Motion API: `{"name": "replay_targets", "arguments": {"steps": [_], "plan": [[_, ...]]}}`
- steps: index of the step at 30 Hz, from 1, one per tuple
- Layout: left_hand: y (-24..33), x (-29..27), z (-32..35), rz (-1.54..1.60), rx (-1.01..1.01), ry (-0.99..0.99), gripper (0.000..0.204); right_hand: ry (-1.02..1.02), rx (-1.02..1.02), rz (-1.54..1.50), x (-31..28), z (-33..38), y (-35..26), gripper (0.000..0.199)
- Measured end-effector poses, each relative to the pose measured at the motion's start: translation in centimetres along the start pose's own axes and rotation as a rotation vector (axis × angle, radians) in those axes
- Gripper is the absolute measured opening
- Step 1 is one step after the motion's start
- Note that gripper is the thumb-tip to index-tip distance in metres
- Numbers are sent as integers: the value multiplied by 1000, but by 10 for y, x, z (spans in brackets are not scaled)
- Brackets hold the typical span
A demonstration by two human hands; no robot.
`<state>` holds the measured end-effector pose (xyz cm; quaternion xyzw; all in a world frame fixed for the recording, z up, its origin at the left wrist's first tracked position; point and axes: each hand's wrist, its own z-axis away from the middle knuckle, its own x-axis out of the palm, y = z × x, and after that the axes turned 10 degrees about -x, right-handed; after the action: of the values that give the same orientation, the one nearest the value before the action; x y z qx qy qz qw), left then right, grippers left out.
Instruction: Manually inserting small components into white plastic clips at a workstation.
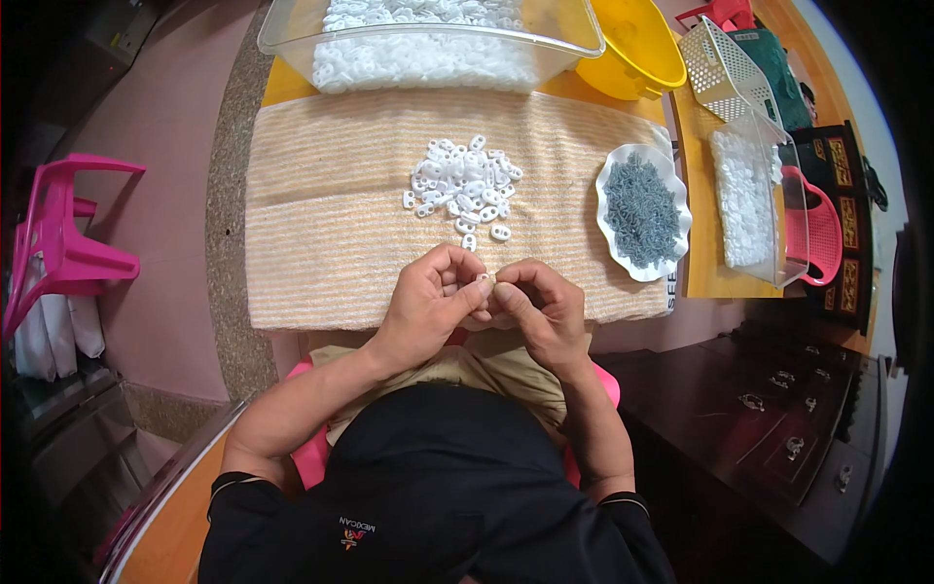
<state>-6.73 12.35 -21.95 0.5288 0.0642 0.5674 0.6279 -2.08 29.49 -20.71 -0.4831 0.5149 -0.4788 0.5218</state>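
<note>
Near the front edge of the striped towel, my left hand (pixel 433 297) pinches a small white plastic piece (pixel 485 278) between thumb and fingers. My right hand (pixel 547 310) meets it from the other side, its thumb and forefinger closed at the same piece. Fingertips cover most of it, so its exact shape is hidden. Just beyond my hands lies a loose pile of white oval plastic pieces (pixel 457 180), several showing two holes. To the right, a white scalloped dish (pixel 603 216) holds a heap of tiny grey-blue parts (pixel 642 209), too small to make out.
A clear plastic tub (pixel 564 41) full of white pieces stands at the back on the striped towel's (pixel 321 214) far side. Beside it is a yellow basin (pixel 637 58). Farther right are a white perforated basket (pixel 725 73) and another clear tub (pixel 786 219). A pink stool (pixel 78 238) stands left.
</note>
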Motion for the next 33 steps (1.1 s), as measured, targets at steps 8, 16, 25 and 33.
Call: {"name": "replay_targets", "arguments": {"steps": [8, 16, 25, 33], "plan": [[-1, -1, -1, -19, 38, 16, 15, 58, -104, 104, 6, 0, 2, 7], [1, 4, 5, -48, 46, 89, 13, 96, -60, -35, 9, 1, 6, 10], [51, -45, 2, -837, 375, 565, 8, 200, 84, -71, -2, -3, -14, 15], [67, -61, 10, -1076, 181, 495, 16, 168, -26, -63, -6, -9, -6, 14]]}}
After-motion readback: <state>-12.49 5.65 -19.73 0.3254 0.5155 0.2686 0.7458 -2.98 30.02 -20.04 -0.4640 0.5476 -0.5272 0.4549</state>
